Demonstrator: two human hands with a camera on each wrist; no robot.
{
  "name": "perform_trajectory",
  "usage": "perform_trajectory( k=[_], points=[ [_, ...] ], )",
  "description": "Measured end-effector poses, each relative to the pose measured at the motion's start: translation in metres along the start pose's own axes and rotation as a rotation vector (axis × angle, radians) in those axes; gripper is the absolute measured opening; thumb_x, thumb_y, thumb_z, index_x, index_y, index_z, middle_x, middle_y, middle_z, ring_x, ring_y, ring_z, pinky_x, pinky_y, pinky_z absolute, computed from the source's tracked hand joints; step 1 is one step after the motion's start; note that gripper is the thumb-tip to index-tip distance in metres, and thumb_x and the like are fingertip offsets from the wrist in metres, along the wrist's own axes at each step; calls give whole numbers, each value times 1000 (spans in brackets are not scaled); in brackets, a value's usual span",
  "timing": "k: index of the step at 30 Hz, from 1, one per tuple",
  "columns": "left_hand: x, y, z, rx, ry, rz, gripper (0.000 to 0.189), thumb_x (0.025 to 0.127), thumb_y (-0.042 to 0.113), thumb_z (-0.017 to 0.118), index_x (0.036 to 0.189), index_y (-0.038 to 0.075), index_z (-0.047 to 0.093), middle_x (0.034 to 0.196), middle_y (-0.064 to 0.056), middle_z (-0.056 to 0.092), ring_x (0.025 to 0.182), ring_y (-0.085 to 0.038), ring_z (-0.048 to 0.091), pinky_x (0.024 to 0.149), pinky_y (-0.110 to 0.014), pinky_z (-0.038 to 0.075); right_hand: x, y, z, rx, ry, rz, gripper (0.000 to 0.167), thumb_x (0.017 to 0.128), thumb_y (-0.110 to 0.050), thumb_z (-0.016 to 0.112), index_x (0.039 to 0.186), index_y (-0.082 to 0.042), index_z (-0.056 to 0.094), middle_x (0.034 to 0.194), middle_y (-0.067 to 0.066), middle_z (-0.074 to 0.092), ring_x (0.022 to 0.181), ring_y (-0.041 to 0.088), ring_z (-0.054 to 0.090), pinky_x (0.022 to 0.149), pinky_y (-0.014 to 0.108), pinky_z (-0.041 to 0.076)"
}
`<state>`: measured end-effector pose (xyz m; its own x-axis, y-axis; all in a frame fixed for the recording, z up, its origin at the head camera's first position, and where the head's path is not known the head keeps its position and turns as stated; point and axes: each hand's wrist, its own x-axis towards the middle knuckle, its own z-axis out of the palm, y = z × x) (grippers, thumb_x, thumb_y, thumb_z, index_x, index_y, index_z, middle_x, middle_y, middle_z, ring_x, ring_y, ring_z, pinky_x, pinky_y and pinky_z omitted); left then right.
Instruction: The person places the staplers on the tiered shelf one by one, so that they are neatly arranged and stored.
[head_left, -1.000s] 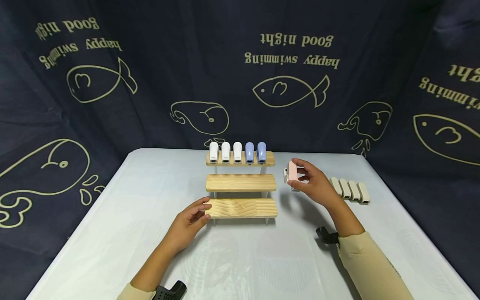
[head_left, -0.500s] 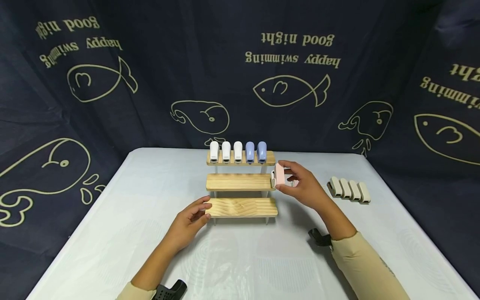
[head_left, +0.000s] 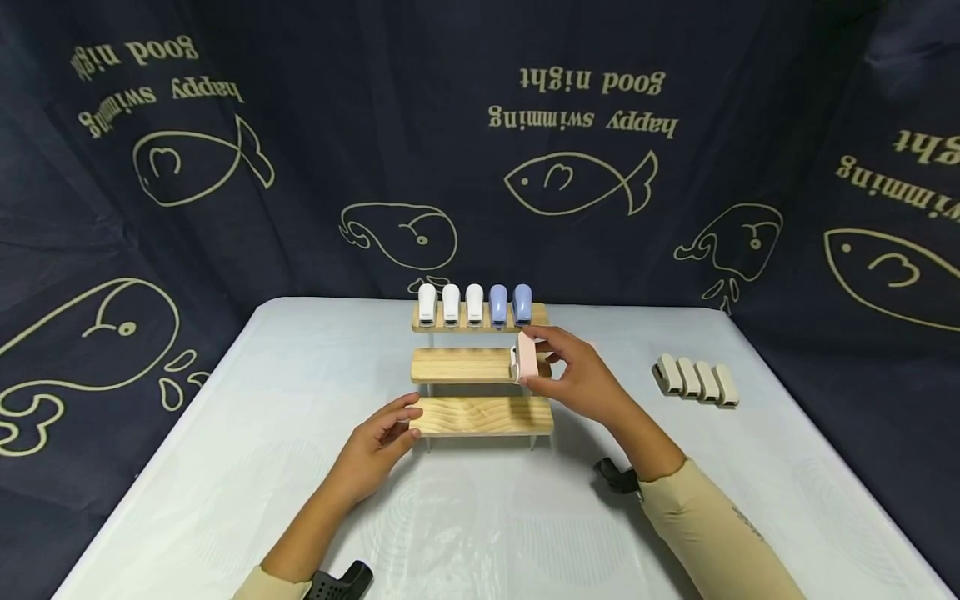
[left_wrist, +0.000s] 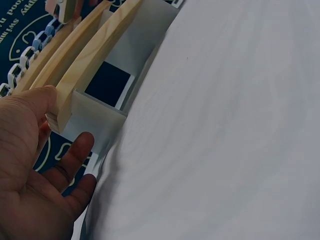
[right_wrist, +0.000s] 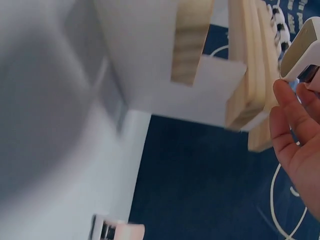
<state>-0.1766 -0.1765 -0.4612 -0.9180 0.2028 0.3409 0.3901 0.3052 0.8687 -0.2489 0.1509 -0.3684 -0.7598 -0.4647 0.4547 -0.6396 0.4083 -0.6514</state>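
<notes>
My right hand pinches a pink and white mini stapler between thumb and fingers, upright at the right end of the middle shelf. In the right wrist view part of the stapler shows at the right edge, above the fingertips. My left hand holds the left end of the bottom shelf of a three-tier wooden display rack. In the left wrist view the thumb lies against the shelf end, the lower fingers beside the clear side panel.
White staplers and blue staplers line the top shelf. Several cream staplers stand in a row on the white table at right. Another pink stapler shows low in the right wrist view. A dark printed curtain hangs behind.
My right hand has carried the pink stapler leftward, from beside the rack to the right end of the middle shelf. The left hand stays at the bottom shelf.
</notes>
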Motion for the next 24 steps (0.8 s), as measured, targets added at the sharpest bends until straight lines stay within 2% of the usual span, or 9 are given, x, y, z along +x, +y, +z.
perform_trajectory(
  k=[5,9,20,24],
  points=[
    [0,1,0,11,-2,-7,31,96,16,68,125,5,66,147,-8,50,123,-26,56,97,-32,50,6,-5,8,40,-10,15,69,82,-13,85,143,-11,52,136,6,57,113,25,61,89,44,51],
    [0,-1,0,5,-7,-18,31,96,17,67,125,5,66,148,-8,49,124,-26,56,98,-35,50,12,-11,17,40,-17,22,69,82,-19,85,143,-15,53,138,3,56,113,23,60,90,42,51],
    [0,-4,-1,8,-5,-14,31,96,17,68,125,6,66,147,-6,50,124,-26,55,97,-30,50,29,-22,51,127,-44,-17,67,81,-17,85,140,-10,54,131,5,59,109,22,65,86,32,56],
    [1,-4,-2,5,-7,-15,31,96,18,68,125,6,66,147,-7,50,124,-26,55,98,-33,50,35,-25,60,138,-51,-27,67,81,-18,85,140,-11,54,131,3,59,108,20,66,87,29,56]
  ],
)
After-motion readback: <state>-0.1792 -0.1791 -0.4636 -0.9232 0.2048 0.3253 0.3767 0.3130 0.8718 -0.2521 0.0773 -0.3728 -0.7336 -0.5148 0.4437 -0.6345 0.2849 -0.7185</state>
